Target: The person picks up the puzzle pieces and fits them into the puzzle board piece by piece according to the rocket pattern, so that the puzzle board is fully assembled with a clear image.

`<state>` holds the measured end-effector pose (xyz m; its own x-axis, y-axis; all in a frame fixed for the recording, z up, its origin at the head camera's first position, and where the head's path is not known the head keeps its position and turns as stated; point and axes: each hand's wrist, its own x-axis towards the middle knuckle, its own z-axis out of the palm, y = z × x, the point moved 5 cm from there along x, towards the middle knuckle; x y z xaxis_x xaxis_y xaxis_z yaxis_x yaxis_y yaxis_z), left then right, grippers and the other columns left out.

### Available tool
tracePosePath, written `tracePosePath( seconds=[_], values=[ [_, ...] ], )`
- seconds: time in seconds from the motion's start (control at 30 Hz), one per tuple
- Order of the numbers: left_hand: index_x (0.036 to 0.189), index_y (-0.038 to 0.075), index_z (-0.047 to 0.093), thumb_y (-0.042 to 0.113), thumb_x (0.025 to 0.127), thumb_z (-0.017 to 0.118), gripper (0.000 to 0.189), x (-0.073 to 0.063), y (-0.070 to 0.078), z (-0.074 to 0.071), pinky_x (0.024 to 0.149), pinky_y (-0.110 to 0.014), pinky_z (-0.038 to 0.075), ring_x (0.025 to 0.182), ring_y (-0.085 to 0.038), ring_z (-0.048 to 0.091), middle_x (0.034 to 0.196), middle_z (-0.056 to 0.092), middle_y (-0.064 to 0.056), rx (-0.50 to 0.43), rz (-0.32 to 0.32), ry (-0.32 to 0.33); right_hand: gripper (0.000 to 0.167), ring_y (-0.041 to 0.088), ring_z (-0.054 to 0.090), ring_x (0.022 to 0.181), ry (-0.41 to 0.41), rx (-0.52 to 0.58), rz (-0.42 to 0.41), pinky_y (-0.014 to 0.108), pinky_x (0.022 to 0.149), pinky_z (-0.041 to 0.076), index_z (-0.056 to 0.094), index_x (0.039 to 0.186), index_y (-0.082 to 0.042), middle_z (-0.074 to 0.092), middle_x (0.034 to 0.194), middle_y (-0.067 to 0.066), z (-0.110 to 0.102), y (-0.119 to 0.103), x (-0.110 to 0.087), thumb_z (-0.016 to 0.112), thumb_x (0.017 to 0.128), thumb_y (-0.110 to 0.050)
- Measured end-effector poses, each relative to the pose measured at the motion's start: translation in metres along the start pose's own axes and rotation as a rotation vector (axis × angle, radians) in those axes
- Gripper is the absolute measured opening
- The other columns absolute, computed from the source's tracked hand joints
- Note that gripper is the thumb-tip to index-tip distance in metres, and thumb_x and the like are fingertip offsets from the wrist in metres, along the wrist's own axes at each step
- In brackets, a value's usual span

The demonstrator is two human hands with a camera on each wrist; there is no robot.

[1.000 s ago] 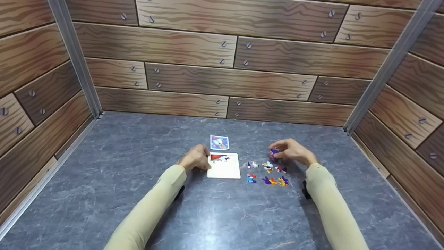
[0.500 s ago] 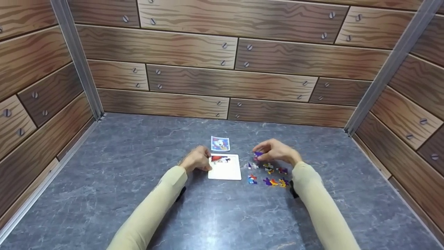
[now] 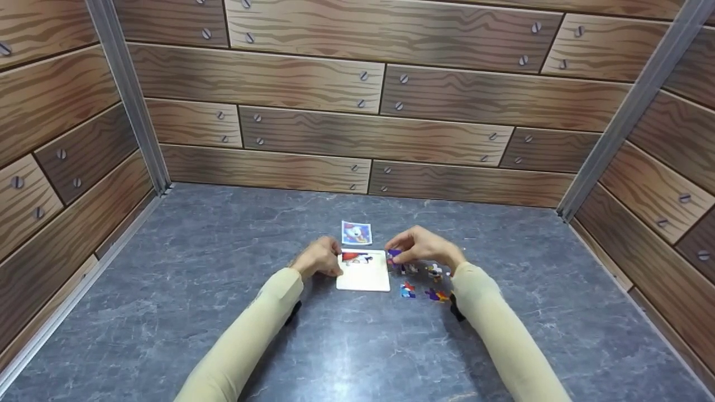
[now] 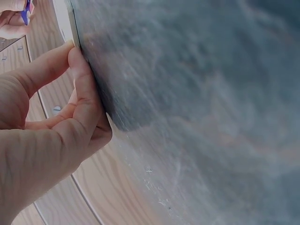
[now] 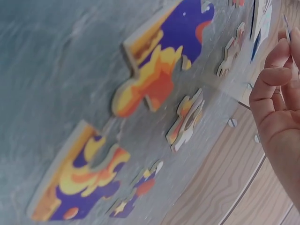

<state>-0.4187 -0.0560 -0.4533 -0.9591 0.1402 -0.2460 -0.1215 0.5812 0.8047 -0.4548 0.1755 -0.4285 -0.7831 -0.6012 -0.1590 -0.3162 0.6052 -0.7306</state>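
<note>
A white puzzle tray [image 3: 363, 279] lies on the table, with a red and white section of picture at its upper left. My left hand [image 3: 319, 257] holds the tray's left edge; in the left wrist view, thumb and index finger pinch the tray's edge [image 4: 71, 21]. Between the thumb and fingers of my right hand [image 3: 422, 245] is a purple puzzle piece [image 3: 394, 255], held at the upper right edge of the tray. The right wrist view shows that piece [image 5: 286, 22] nearly edge-on. Whether it touches the tray I cannot tell.
Several loose puzzle pieces lie right of the tray, among them a blue and red piece [image 3: 408, 290] and a purple and orange piece [image 5: 164, 56]. Some are partly hidden by the right arm. A small picture card [image 3: 356, 233] lies behind the tray. Wood-patterned walls [image 3: 268, 167] enclose the table.
My right hand has moved left with the purple puzzle piece, from above the loose pieces to the tray's right edge. My left hand stays at the tray's left edge.
</note>
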Motion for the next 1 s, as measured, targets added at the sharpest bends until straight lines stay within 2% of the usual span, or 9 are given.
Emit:
tracePosePath(
  seconds=[0.3,0.53,0.73,0.83,1.0],
  values=[
    [0.109,-0.003,0.059,-0.013,0.071,0.073,0.042,0.0,-0.001,0.001,0.055,-0.021,0.047,0.061,-0.012,0.053,0.079,0.056,-0.004,0.025,-0.007,0.009,0.037,0.009,0.061,0.082,0.01,-0.022,0.033,0.026,0.068,0.051,0.068,0.121,-0.004,0.073,0.106,0.011,0.002,0.0,0.003,0.074,0.085,-0.007],
    [0.111,-0.002,0.059,-0.011,0.073,0.074,0.042,0.001,-0.001,0.001,0.055,-0.023,0.047,0.062,-0.013,0.053,0.079,0.056,-0.004,0.017,-0.033,0.003,0.035,0.007,0.061,0.082,-0.005,-0.043,-0.011,0.022,0.071,0.051,0.069,0.12,-0.003,0.072,0.109,0.015,0.009,-0.005,0.008,0.073,0.085,-0.006],
    [0.111,-0.001,0.059,-0.011,0.075,0.074,0.04,0.0,0.0,0.002,0.057,-0.024,0.047,0.066,-0.015,0.053,0.081,0.056,-0.005,-0.001,-0.047,-0.006,0.033,0.008,0.06,0.072,-0.015,-0.035,0.029,0.027,0.066,0.053,0.069,0.12,-0.004,0.072,0.105,0.015,0.013,-0.006,0.012,0.071,0.087,-0.003],
    [0.11,-0.001,0.059,-0.01,0.075,0.075,0.04,0.0,0.0,0.002,0.056,-0.024,0.046,0.065,-0.015,0.053,0.079,0.056,-0.004,0.001,-0.042,-0.002,0.034,0.01,0.061,0.07,-0.005,-0.015,0.045,0.03,0.068,0.055,0.069,0.12,-0.003,0.071,0.103,0.016,0.014,-0.008,0.013,0.068,0.087,0.002],
    [0.11,-0.002,0.058,-0.012,0.073,0.074,0.042,0.0,-0.001,0.003,0.054,-0.023,0.046,0.062,-0.013,0.052,0.078,0.054,-0.003,-0.01,-0.021,0.005,0.038,0.009,0.06,0.073,-0.016,-0.032,0.019,0.03,0.07,0.056,0.068,0.121,-0.001,0.071,0.104,0.017,0.018,-0.014,0.018,0.066,0.084,0.009]
  ],
)
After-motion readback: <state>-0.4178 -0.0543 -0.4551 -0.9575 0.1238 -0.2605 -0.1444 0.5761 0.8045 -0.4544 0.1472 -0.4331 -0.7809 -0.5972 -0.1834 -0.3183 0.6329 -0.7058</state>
